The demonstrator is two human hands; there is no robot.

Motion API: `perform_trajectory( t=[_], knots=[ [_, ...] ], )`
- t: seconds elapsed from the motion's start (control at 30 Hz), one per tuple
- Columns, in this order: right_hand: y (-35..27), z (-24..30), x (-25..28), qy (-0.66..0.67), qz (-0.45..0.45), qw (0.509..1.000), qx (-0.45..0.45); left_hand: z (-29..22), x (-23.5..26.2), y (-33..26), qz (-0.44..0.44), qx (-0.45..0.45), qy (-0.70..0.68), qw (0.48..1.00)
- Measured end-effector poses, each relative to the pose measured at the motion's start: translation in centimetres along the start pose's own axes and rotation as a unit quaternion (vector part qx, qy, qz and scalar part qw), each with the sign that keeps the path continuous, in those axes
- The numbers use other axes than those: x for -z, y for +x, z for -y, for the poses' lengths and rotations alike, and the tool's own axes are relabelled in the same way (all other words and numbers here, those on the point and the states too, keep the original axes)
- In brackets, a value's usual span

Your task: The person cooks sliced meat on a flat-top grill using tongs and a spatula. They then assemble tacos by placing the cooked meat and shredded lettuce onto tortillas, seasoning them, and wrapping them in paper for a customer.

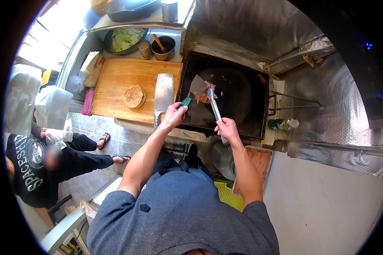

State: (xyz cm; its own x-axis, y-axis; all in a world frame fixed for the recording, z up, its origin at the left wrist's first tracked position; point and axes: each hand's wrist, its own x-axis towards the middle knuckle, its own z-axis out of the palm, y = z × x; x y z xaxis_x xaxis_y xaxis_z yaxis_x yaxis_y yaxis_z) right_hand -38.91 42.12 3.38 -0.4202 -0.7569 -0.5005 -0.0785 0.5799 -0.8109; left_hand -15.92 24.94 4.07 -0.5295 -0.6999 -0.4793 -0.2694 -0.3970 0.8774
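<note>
At the far left we see another person (30, 163) in a dark printed shirt and black trousers, sandals on both feet, well apart from the cooking, and to the right of them a pink cloth (87, 102) hangs beside the wooden board (115, 78). On that board we find a round browned flatbread (134, 96), lying flat near the middle; behind the board stand a dark bowl (107, 43) of chopped pale greens (125, 39), a small jar (145, 50) and a pot (162, 56) with an orange-handled brush (158, 41) leaning in it. Next comes a broad cleaver (164, 93), lying along the board's right end with its handle toward us. Our left hand (173, 117) is wrapped around the green and black handle of a flat scraper (197, 85), whose blade meets the left side of the reddish meat (203, 97). This meat lies on the left half of the black griddle (242, 97), with a few small scraps around it. Our right hand (228, 129) grasps metal tongs (216, 107), their tips against the meat's right side, though we cannot tell whether they pinch it. Beyond the griddle's right edge we have a green bottle (281, 124) lying on its side, and farther right, thin metal rods (298, 94) before a wall of silvery foil (336, 97)
</note>
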Motion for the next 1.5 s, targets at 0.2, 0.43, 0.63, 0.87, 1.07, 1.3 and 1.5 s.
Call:
perform_trajectory(
  t=[0.2, 0.43, 0.63, 0.87, 1.07, 1.3, 1.5],
  knots=[
    [-5.6, -1.6, 2.6, 0.120, 0.048, 0.990, -0.060, 0.0, 0.6, -0.1, 0.001, 0.047, 0.010, 0.999],
    [-0.8, -3.9, -1.0, 0.342, 0.142, 0.919, -0.131, 1.1, 1.3, -0.3, -0.004, 0.029, 0.033, 0.999],
    [2.9, -1.7, -3.6, 0.116, 0.003, 0.993, 0.011, 0.1, 1.9, -6.3, -0.218, -0.216, 0.388, 0.869],
    [-2.9, 3.6, -1.9, -0.056, -0.076, 0.993, 0.066, 4.4, 2.2, -5.7, -0.142, -0.270, 0.454, 0.837],
    [-5.8, 3.8, -0.9, -0.072, -0.091, 0.989, 0.095, 1.8, 17.0, 1.5, -0.421, -0.170, 0.412, 0.790],
    [-7.2, 4.4, -2.6, -0.056, -0.077, 0.991, 0.091, 5.3, 28.6, 5.6, -0.266, 0.042, 0.253, 0.929],
    [-8.0, 5.1, -4.1, -0.037, -0.093, 0.992, 0.074, 4.4, 24.5, 5.5, -0.226, -0.036, -0.078, 0.970]
  ],
)
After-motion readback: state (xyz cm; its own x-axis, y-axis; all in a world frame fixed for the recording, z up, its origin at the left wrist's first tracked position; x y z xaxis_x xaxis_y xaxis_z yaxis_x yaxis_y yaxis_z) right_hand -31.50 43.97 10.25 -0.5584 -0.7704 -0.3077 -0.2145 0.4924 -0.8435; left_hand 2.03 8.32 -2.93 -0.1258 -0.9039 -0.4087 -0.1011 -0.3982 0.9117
